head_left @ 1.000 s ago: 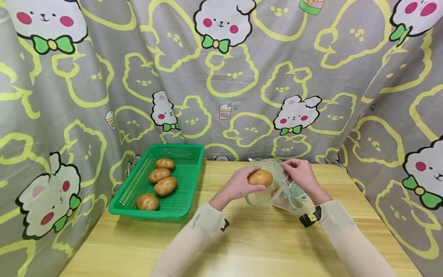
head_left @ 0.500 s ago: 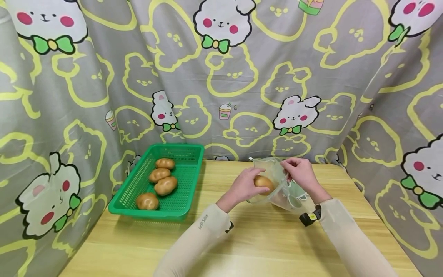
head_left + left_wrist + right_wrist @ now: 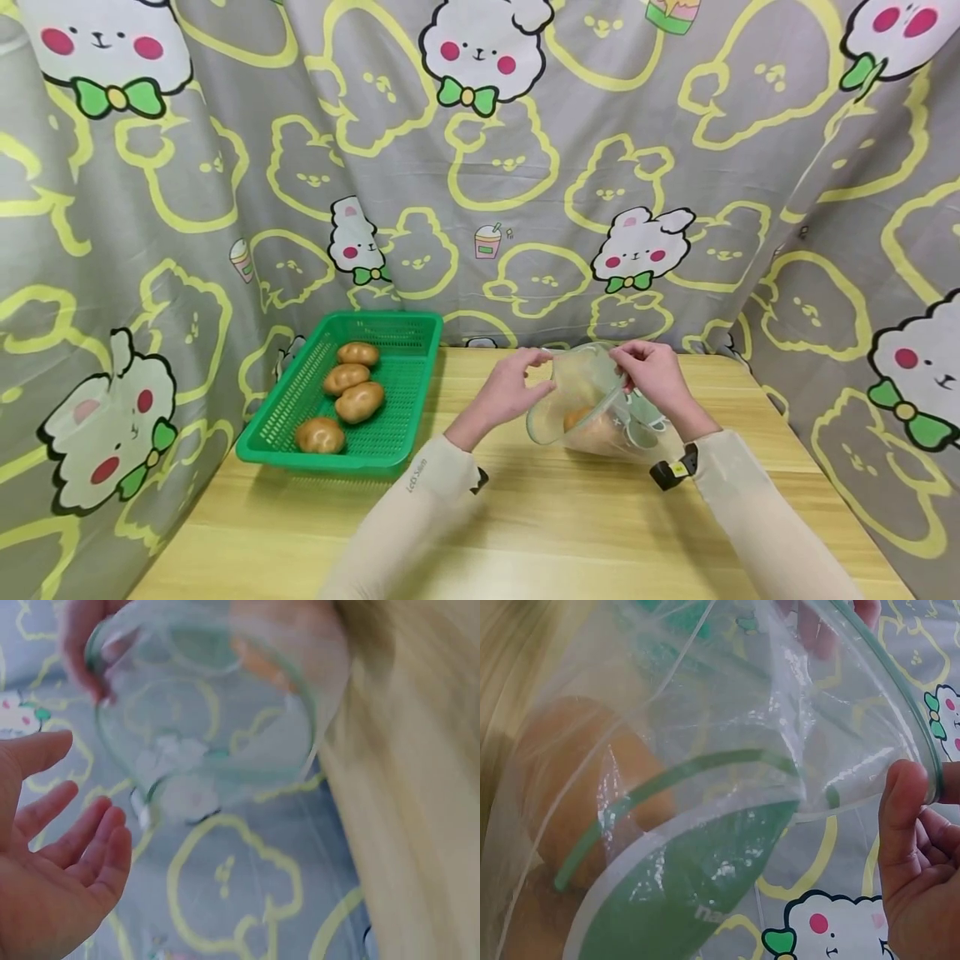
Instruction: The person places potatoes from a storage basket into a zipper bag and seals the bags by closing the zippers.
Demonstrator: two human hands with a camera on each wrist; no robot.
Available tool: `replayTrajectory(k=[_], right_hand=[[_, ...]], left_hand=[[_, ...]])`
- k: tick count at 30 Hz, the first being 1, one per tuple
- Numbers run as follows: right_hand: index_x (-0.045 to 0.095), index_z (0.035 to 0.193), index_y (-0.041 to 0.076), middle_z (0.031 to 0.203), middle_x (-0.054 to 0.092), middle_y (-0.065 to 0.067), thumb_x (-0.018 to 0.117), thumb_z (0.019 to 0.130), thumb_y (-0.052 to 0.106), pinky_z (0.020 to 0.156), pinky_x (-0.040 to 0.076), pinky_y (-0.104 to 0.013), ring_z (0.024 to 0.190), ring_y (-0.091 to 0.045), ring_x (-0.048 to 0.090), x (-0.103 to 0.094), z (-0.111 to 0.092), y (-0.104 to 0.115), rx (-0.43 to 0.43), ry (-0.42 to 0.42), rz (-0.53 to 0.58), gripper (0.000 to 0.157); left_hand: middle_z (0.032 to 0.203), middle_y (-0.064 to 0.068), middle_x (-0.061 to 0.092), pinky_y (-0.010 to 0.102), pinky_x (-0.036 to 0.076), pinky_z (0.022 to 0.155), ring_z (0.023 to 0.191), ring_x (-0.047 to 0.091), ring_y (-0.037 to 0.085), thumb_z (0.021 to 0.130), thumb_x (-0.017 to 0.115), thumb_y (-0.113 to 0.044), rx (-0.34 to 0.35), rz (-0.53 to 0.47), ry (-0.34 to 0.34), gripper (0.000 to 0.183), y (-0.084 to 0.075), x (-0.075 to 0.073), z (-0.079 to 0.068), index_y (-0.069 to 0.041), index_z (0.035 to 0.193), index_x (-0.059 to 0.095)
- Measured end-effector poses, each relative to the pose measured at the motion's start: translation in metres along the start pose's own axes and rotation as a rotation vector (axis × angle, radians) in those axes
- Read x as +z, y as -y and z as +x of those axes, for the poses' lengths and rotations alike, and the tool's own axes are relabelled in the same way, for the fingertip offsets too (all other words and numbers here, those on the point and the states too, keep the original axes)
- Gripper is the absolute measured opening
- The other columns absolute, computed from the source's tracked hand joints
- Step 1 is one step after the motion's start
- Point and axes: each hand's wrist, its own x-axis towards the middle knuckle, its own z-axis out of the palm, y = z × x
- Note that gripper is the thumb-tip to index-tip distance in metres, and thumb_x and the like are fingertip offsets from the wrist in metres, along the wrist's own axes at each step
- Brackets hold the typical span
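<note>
A clear plastic zip bag with a green print stands on the table, its mouth gaping toward the left. My right hand pinches the bag's rim between thumb and fingers, plainly seen in the right wrist view. Through the plastic there, a brown potato shows, with another brown shape below it. My left hand is beside the bag's mouth with fingers spread and loosely bent, holding nothing. In the left wrist view, its palm faces the round opening, and a gap separates the fingers from the green rim.
At the left of the wooden table sits a green perforated basket holding several potatoes. A grey patterned curtain hangs behind the table and along both sides.
The left hand has lowered a potato into the bag, let it go and drawn back to the left. The potato now lies inside. The right hand keeps its pinch on the rim.
</note>
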Motion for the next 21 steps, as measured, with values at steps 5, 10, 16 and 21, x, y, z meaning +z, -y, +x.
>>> replayTrajectory(k=[5, 10, 16, 21], right_hand=[[0.066, 0.094, -0.007, 0.068, 0.06, -0.013, 0.06, 0.094, 0.022, 0.045, 0.05, -0.032, 0.046, -0.017, 0.055, 0.0, 0.0, 0.002, -0.004, 0.007, 0.006, 0.03], [0.066, 0.095, -0.008, 0.068, 0.06, -0.013, 0.06, 0.094, 0.022, 0.045, 0.05, -0.032, 0.046, -0.016, 0.055, -0.001, -0.001, 0.002, 0.0, 0.007, 0.015, 0.031], [0.066, 0.095, -0.008, 0.068, 0.06, -0.014, 0.06, 0.094, 0.023, 0.045, 0.05, -0.032, 0.046, -0.017, 0.055, 0.0, 0.0, -0.001, -0.003, 0.011, 0.01, 0.032], [0.065, 0.096, -0.009, 0.07, 0.06, -0.017, 0.06, 0.094, 0.024, 0.045, 0.05, -0.032, 0.046, -0.017, 0.056, 0.0, 0.001, -0.004, -0.002, 0.014, 0.01, 0.033]], left_hand=[[0.126, 0.009, 0.055, 0.038, 0.046, 0.089, 0.113, 0.053, 0.023, 0.088, 0.068, -0.018, -0.049, -0.008, 0.026, 0.046, 0.012, -0.032, -0.01, -0.005, 0.13, 0.053], [0.129, 0.01, 0.053, 0.044, 0.045, 0.09, 0.115, 0.051, 0.026, 0.088, 0.068, -0.019, -0.113, 0.0, 0.001, 0.047, 0.029, -0.057, -0.031, -0.009, 0.131, 0.052], [0.132, 0.008, 0.051, 0.045, 0.044, 0.091, 0.117, 0.049, 0.026, 0.089, 0.067, -0.021, -0.179, 0.025, 0.01, 0.049, 0.045, -0.077, -0.058, -0.011, 0.134, 0.051], [0.131, 0.01, 0.051, 0.045, 0.043, 0.092, 0.118, 0.048, 0.028, 0.089, 0.067, -0.022, -0.214, 0.043, 0.017, 0.05, 0.062, -0.092, -0.075, -0.01, 0.135, 0.05]])
